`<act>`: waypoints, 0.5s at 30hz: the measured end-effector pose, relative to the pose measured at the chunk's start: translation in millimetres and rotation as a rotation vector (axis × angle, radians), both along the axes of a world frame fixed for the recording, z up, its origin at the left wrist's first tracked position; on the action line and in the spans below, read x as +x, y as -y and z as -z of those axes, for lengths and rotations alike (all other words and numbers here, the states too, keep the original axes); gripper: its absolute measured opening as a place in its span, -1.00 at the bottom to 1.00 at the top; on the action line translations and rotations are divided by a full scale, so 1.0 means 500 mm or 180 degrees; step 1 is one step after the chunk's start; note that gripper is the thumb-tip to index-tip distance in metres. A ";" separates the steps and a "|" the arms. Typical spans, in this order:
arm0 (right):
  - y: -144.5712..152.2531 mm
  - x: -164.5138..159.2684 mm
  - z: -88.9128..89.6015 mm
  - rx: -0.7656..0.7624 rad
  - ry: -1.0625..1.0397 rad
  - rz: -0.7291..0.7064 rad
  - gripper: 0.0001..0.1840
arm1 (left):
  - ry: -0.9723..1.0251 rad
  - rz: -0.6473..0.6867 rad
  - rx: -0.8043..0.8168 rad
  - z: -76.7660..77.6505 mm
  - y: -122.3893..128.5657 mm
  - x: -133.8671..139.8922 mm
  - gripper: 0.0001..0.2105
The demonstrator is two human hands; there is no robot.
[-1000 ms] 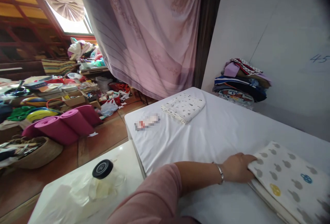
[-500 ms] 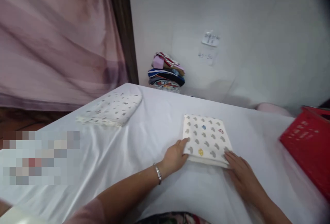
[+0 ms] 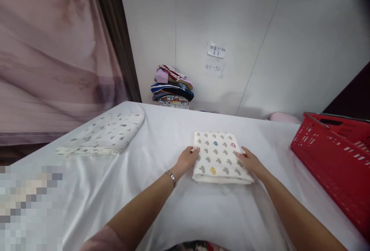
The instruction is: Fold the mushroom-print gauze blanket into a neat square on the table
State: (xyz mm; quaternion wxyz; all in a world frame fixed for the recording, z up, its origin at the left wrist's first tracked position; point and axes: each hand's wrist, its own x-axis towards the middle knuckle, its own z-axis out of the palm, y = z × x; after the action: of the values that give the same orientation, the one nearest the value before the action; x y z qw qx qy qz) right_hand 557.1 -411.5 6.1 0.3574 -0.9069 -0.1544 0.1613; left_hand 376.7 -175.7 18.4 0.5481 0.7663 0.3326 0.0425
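A folded white cloth (image 3: pixel 216 156) printed with grey mushroom shapes, plus a few blue, red and yellow ones, lies in front of me. My left hand (image 3: pixel 187 159) grips its left edge, thumb on top. At the opposite edge my right hand (image 3: pixel 251 161) holds the cloth in the same way. The fingers beneath the edges are partly hidden. On the left of the table lies another folded white cloth (image 3: pixel 105 131) with small dark prints.
A white sheet covers the table (image 3: pixel 170 128). To the right stands a red plastic basket (image 3: pixel 332 158) with a metal handle. Stacked folded fabrics (image 3: pixel 173 87) are beyond the far edge, below paper notes (image 3: pixel 216 51) on the wall. A pink curtain (image 3: pixel 58 62) hangs at left.
My right hand has moved from the cloth's near right corner up along its right side. My left hand has also shifted farther up its edge. The view has turned right.
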 end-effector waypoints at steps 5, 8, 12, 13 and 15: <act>-0.031 -0.002 0.007 -0.0396 0.0446 -0.0205 -0.16 | -0.0077 -0.0121 0.1166 0.027 0.017 0.037 -0.49; -0.029 -0.005 0.008 -0.0493 0.0469 -0.0223 -0.16 | -0.0150 -0.0087 0.0882 0.031 0.013 0.041 -0.46; -0.024 -0.004 0.012 -0.0455 0.0340 -0.0218 -0.18 | 0.0007 -0.0071 -0.0135 0.035 0.000 0.046 -0.52; -0.025 -0.006 0.013 -0.0347 0.0287 -0.0212 -0.19 | 0.0154 -0.0088 -0.0286 0.033 -0.005 0.049 -0.53; -0.036 -0.012 0.013 -0.0019 0.0177 -0.0177 -0.18 | 0.0490 -0.0126 -0.0308 0.019 -0.023 0.056 -0.52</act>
State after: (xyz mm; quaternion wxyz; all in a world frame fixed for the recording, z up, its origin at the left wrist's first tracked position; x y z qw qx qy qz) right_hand 551.1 -393.7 -0.4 0.3456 -0.9074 -0.1890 0.1464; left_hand 404.7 -164.1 9.1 0.6074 0.7267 0.3062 0.0959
